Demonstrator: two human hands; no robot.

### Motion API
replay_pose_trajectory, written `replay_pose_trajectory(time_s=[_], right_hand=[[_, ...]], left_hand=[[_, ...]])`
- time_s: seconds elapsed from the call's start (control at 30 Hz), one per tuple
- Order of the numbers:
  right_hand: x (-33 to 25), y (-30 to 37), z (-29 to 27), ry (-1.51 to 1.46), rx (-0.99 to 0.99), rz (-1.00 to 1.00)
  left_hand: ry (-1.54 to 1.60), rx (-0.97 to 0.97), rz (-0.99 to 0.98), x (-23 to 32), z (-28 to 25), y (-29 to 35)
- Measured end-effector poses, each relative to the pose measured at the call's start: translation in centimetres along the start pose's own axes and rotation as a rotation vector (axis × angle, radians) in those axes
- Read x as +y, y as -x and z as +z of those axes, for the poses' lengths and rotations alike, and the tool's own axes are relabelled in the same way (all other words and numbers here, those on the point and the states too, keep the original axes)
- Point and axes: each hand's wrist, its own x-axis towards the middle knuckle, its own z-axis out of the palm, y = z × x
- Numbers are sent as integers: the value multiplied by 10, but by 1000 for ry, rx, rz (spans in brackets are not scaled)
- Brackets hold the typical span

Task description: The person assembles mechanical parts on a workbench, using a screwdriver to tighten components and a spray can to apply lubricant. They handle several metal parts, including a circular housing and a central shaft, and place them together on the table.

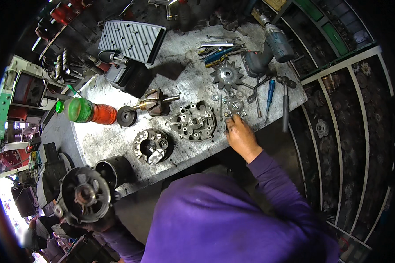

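At the lower left, off the bench's front edge, my left hand [100,224] holds up a round cast-metal alternator housing [84,195]; its open side shows a central bore. Most of that hand is dark and hidden behind the part. My right hand [242,138] rests at the bench's front edge with its fingers curled together. Whatever they pinch is too small to make out. Just beyond those fingertips lie a small round part [235,105] and several washers and nuts. Left of that hand is a second alternator end housing [194,122], lying flat.
Left of centre lie a rotor [156,101], another round alternator part [150,147] and a bottle of red liquid [104,114]. A fan wheel [227,75], cordless drill [278,41], blue screwdriver [270,94] and hammer [285,103] occupy the right side. Shelves [333,131] stand beyond.
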Motion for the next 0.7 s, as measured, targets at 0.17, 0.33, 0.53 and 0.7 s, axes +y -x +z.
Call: replay_pose_trajectory(time_s=[0.17, 0.33, 0.53, 0.7], right_hand=[[16, -4, -5, -119, 146, 10], [43, -27, -26, -29, 258, 75], [62, -56, -23, -122, 82, -5], [65, -64, -17, -113, 43, 37]], left_hand=[[38, 401, -99, -74, 47, -7], [119, 700, 6, -95, 59, -3], [103, 688, -63, -96, 64, 8], [57, 743, -20, -86, 55, 22]])
